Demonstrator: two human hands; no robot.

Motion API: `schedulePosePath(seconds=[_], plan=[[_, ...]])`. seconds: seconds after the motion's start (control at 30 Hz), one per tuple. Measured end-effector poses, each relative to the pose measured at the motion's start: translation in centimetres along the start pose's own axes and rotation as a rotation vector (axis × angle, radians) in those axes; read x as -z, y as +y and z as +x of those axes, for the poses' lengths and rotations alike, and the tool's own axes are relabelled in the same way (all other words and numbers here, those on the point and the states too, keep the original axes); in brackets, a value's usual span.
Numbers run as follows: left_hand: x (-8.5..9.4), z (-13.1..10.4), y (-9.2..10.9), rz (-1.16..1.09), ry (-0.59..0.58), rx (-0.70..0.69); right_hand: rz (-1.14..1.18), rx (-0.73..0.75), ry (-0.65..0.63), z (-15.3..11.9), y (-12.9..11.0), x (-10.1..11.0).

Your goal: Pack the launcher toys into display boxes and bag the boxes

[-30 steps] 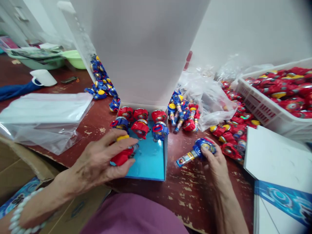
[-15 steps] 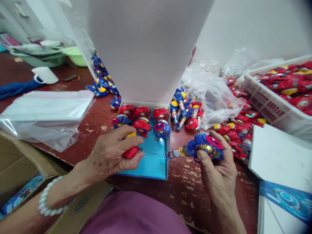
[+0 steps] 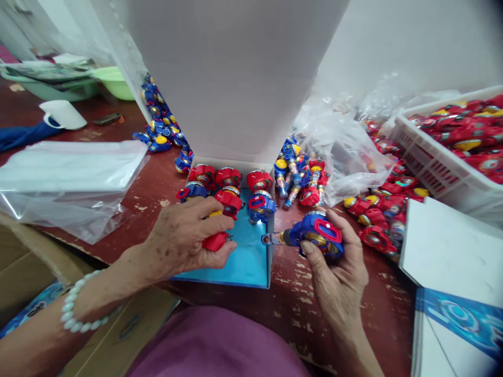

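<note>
In my right hand [image 3: 338,267] is a blue toy watch [image 3: 320,234] with a gold dial, a red loop and a clear, printed tube pointing left. Its tube end hangs by the right wall of an open display box [image 3: 243,262] with a blue floor. My left hand [image 3: 188,235] is closed around a red toy watch [image 3: 215,241] with a yellow part, low over the box's left side; the fingers cover much of it. Behind it, red toy watches [image 3: 228,200] and blue ones [image 3: 261,206] stand in rows inside the box. The box's tall white lid rises at the back.
Loose blue and red toy watches [image 3: 291,173] lie right of the box, beside a plastic bag [image 3: 338,157]. A white crate [image 3: 420,152] holds many red ones. Folded white boxes [image 3: 451,251] are at right. Clear bags [image 3: 74,167], a white mug [image 3: 65,114] and a carton [image 3: 31,256] are at left.
My right hand has moved left with the blue toy watch, bringing its tube to the box's right edge. My left hand, still holding the red one, has shifted slightly.
</note>
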State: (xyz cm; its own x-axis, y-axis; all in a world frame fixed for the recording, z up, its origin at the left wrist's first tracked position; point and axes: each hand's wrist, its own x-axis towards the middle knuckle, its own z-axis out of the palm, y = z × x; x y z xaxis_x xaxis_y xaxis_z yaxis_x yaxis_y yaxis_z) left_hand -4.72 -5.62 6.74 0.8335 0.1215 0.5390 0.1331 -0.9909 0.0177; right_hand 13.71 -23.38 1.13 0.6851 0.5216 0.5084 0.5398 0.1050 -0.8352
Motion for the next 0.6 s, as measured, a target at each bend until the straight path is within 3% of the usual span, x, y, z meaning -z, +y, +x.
schedulePosePath(seconds=[0.2, 0.33, 0.5, 0.6], plan=[[-1.8, 1.1, -0.2, 0.229, -0.245, 0.027, 0.041, 0.001, 0.02, 0.7, -1.1, 0.0], [-1.5, 1.4, 0.0, 0.407, -0.202, 0.12, 0.04, 0.07, 0.03, 1.5, -1.7, -0.5], [0.1, -0.2, -0.7, 0.349, -0.201, 0.135, 0.112, 0.213, -0.259, 1.6, -0.7, -2.1], [0.0, -1.5, -1.4, 0.245, -0.228, 0.15, 0.154, 0.24, -0.459, 1.6, -0.4, -2.6]])
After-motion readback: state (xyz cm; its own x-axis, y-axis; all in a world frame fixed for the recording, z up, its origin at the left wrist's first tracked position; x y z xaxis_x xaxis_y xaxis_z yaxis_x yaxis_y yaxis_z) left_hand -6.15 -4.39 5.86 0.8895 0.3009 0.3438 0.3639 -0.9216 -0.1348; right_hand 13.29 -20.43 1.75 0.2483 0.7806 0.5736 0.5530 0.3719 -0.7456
